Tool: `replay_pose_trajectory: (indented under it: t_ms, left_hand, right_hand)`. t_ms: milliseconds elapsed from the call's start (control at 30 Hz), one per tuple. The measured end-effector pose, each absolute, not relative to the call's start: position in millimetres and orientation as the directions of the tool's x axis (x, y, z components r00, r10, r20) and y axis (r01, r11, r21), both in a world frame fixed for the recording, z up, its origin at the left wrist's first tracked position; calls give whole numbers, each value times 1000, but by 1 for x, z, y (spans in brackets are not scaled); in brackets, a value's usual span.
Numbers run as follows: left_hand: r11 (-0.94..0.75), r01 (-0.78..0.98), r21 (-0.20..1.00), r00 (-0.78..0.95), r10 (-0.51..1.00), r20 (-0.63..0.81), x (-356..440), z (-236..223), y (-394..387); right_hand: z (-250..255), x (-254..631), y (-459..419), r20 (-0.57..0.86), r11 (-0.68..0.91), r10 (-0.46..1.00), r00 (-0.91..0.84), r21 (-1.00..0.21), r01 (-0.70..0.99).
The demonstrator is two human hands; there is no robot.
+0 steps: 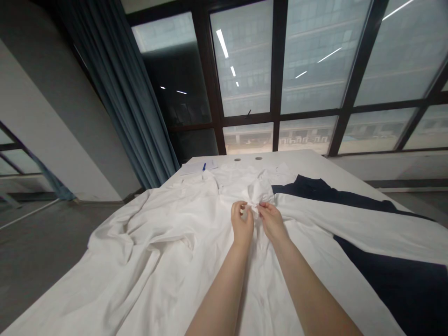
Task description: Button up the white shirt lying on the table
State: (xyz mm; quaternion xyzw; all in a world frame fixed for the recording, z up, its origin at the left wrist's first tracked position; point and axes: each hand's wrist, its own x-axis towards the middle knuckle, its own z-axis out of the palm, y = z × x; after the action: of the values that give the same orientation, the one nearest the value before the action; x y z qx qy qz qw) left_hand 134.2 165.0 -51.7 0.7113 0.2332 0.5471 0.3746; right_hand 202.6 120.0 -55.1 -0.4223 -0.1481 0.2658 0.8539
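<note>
A large white garment (210, 242), with a long sleeve (350, 217) stretched to the right, lies spread over the table. Near its collar, my left hand (242, 221) pinches a gathered bit of the white cloth between thumb and fingers. Close beside it, my right hand (272, 218) grips the same gathered part from the other side. The bunched cloth (259, 190) rises a little above the hands. What small detail the fingertips work on is too small to make out. Dark navy cloth (395, 280) lies under the garment on the right.
At the table's far left lie papers (196, 169) with a blue pen (204, 166). Two round holes mark the white tabletop (297, 161) at the far end. Behind stand dark-framed windows (241, 60) and a blue curtain (115, 84). Grey floor (38, 252) shows at left.
</note>
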Motion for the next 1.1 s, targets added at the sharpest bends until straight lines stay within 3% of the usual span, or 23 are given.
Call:
replay_pose_trajectory:
  t_ms: [100,300,533,700,867,1000,1100]
  left_hand:
    - [-737,-55,674,370,611,699,132,-47,161]
    - [-794,5,607,421,553,719,133,-54,166]
    - [-581,45,813,473,729,494,133,-47,173]
    - [-462,-26,887,419,800,429,134,-40,177]
    - [-176,-26,984,609,778,155,133,-46,191]
    - [-222,-52,974,564,798,212,133,-42,214]
    - [-389,-2,921,549,770,326,139,-32,237]
  right_hand:
    - [-58,203,121,36,519,562,826,-793,-319]
    - [-62,202,124,52,551,576,816,-762,-341]
    - [-62,201,122,97,561,592,800,-762,-323]
    - [-56,198,119,234,519,573,785,-845,-127]
    - [-58,200,118,300,445,563,770,-895,23]
    - [-60,203,117,299,426,560,772,-904,41]
    - [-59,204,115,261,431,600,757,-902,-31]
